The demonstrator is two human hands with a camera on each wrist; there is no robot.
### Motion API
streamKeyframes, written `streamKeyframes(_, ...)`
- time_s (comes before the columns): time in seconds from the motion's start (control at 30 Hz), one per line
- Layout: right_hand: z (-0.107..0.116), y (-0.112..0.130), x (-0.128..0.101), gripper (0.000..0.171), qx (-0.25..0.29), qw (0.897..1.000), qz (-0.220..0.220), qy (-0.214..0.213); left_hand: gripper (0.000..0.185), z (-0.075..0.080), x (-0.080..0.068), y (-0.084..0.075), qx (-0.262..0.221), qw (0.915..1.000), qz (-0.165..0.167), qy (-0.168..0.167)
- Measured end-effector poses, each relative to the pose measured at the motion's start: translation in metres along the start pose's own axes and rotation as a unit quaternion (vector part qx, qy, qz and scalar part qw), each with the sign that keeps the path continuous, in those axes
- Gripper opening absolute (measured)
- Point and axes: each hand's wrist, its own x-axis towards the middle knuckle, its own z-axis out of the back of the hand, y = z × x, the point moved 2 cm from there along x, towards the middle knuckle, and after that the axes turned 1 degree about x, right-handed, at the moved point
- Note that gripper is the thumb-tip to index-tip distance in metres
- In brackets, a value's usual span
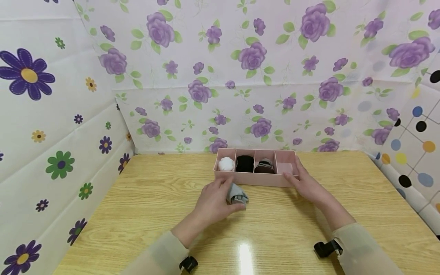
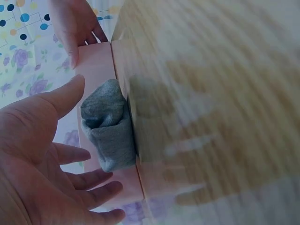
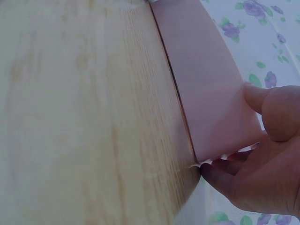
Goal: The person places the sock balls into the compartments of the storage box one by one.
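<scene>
A rolled grey sock (image 1: 237, 194) lies on the table in front of a pink divided box (image 1: 256, 178). My left hand (image 1: 216, 200) is around the sock's left side, thumb and fingers spread; in the left wrist view a gap shows between the thumb and the sock (image 2: 108, 126). My right hand (image 1: 307, 183) grips the box's right end, thumb at the front rim and fingers along the end wall, as the right wrist view also shows. In the box's compartments sit a white rolled sock (image 1: 226, 164), a black one (image 1: 245, 163) and a brown-and-grey striped one (image 1: 264, 166). The rightmost compartment (image 1: 284, 162) holds nothing.
The wooden table (image 1: 165, 198) reaches back to a flowered cloth (image 1: 192, 114) close behind the box. Patterned cloths also hang at the left and right sides. Each wrist carries a black strap mount (image 1: 326, 249).
</scene>
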Motion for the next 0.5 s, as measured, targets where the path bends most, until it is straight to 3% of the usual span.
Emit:
streamKeyframes(0.3, 0.0, -0.002, 0.0, 0.103, -0.004, 1.0, 0.0, 0.0, 0.095, -0.009, 0.002, 0.0, 0.004, 0.9991, 0.035, 0.022)
streamKeyframes(0.5, 0.0, -0.002, 0.0, 0.103, -0.001, 1.0, 0.003, 0.0, 0.091, -0.011, 0.005, 0.0, 0.015, 0.9988, 0.042, 0.023)
